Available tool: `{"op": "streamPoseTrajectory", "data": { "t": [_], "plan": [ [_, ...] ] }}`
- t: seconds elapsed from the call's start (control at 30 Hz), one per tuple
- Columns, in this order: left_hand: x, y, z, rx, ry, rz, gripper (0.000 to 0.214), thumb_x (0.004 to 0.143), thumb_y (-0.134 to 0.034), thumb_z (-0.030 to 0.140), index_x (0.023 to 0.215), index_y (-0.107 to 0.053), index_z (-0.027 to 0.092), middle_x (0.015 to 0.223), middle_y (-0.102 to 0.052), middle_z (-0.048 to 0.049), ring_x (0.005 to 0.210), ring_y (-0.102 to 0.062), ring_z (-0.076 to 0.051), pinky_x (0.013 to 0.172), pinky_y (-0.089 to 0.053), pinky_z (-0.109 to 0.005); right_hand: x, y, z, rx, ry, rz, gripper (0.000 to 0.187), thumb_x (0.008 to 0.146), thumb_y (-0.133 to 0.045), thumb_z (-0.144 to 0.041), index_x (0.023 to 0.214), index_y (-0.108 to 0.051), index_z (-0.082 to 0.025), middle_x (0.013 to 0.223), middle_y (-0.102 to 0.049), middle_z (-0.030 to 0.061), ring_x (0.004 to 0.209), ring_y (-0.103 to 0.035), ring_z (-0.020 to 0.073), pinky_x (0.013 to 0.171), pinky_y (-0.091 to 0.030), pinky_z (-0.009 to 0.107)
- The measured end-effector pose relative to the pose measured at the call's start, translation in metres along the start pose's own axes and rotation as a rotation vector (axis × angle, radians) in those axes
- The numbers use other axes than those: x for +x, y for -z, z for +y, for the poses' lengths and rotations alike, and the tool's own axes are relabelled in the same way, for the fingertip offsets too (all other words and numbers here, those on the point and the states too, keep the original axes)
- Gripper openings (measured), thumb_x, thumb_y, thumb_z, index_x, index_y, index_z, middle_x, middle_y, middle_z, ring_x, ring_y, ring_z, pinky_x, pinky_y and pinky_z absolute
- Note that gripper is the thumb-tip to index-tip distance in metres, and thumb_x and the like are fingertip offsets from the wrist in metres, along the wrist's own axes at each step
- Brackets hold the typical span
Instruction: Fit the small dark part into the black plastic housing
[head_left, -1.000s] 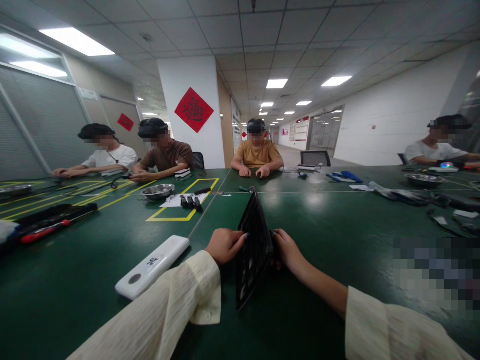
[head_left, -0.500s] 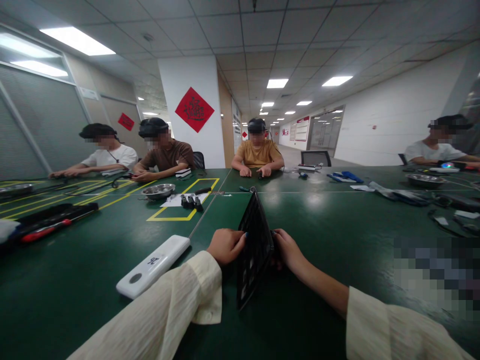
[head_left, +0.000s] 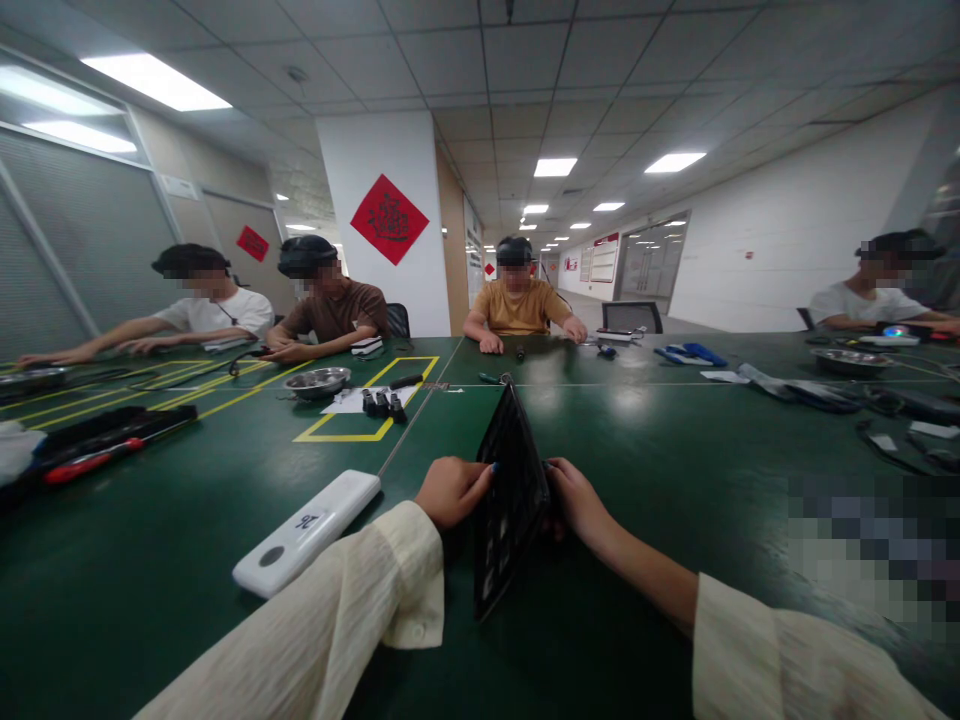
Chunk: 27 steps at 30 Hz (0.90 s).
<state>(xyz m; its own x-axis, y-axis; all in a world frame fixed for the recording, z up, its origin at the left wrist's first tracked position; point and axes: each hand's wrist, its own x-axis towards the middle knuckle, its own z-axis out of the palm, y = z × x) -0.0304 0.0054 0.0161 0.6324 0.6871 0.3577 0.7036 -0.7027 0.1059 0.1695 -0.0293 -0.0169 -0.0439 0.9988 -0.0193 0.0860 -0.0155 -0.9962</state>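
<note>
Black panel (head_left: 508,525) is held tilted by left hand (head_left: 450,491) and right hand (head_left: 579,500).

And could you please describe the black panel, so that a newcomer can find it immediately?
Start from the big green table and follow the two cream sleeves to the left hand and right hand. Between them is the thin black panel, steeply tilted. Unlike the white slab lying flat nearby, it is held in both hands.
</note>
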Motion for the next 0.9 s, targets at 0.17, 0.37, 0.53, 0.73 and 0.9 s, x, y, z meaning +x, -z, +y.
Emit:
{"op": "streamPoseTrajectory", "data": {
  "t": [0.17, 0.37, 0.53, 0.73, 0.9],
  "plan": [
    [-0.0013, -0.0008, -0.002, 0.013, -0.091, 0.0, 0.042, 0.088, -0.022, 0.035, 0.06, -0.046, 0.016, 0.052, -0.046, -0.0009, 0.048, -0.039, -0.011, 0.052, -0.024, -0.024, 0.0011, -0.0002, 0.0033, 0.006, 0.019, 0.005, 0.029, 0.087, -0.03, -0.035, 0.105, -0.042, -0.016, 0.047, -0.053, -0.0044, 0.031, -0.049, 0.0119, 0.027, -0.035, 0.018],
    [-0.0012, -0.0006, -0.0015, 0.042, -0.059, -0.001, 0.046, 0.088, -0.019, 0.036, 0.055, -0.045, 0.016, 0.049, -0.043, -0.0007, 0.046, -0.036, -0.01, 0.051, -0.023, -0.025, 0.0008, -0.0009, 0.0024, 0.009, 0.019, 0.009, 0.028, 0.086, -0.031, -0.036, 0.103, -0.042, -0.016, 0.046, -0.053, -0.004, 0.032, -0.05, 0.0126, 0.027, -0.035, 0.018],
    [-0.0007, -0.001, 0.0003, 0.063, -0.02, 0.003, 0.051, 0.09, -0.017, 0.038, 0.053, -0.045, 0.016, 0.048, -0.043, -0.001, 0.045, -0.036, -0.01, 0.051, -0.022, -0.025, -0.0004, -0.0007, -0.0005, 0.014, 0.006, 0.009, 0.029, 0.086, -0.031, -0.036, 0.104, -0.042, -0.016, 0.045, -0.052, -0.0045, 0.031, -0.049, 0.0126, 0.027, -0.035, 0.018],
    [-0.0006, -0.0013, -0.0024, 0.064, -0.041, -0.01, 0.05, 0.089, -0.013, 0.036, 0.055, -0.044, 0.017, 0.052, -0.049, -0.0038, 0.048, -0.043, -0.012, 0.052, -0.025, -0.025, -0.0015, -0.0005, 0.0018, 0.043, 0.038, 0.012, 0.031, 0.086, -0.029, -0.042, 0.096, -0.044, -0.017, 0.044, -0.052, -0.0041, 0.03, -0.047, 0.0117, 0.028, -0.033, 0.018],
    [-0.001, -0.002, -0.0049, 0.0, -0.123, -0.037, 0.042, 0.088, -0.017, 0.033, 0.065, -0.049, 0.017, 0.06, -0.056, -0.0061, 0.055, -0.051, -0.015, 0.056, -0.034, -0.026, -0.0019, 0.0001, 0.0021, 0.144, 0.009, 0.044, 0.039, 0.085, -0.026, -0.05, 0.085, -0.047, -0.017, 0.045, -0.052, -0.0023, 0.033, -0.047, 0.0121, 0.029, -0.035, 0.02]
  ]
}}
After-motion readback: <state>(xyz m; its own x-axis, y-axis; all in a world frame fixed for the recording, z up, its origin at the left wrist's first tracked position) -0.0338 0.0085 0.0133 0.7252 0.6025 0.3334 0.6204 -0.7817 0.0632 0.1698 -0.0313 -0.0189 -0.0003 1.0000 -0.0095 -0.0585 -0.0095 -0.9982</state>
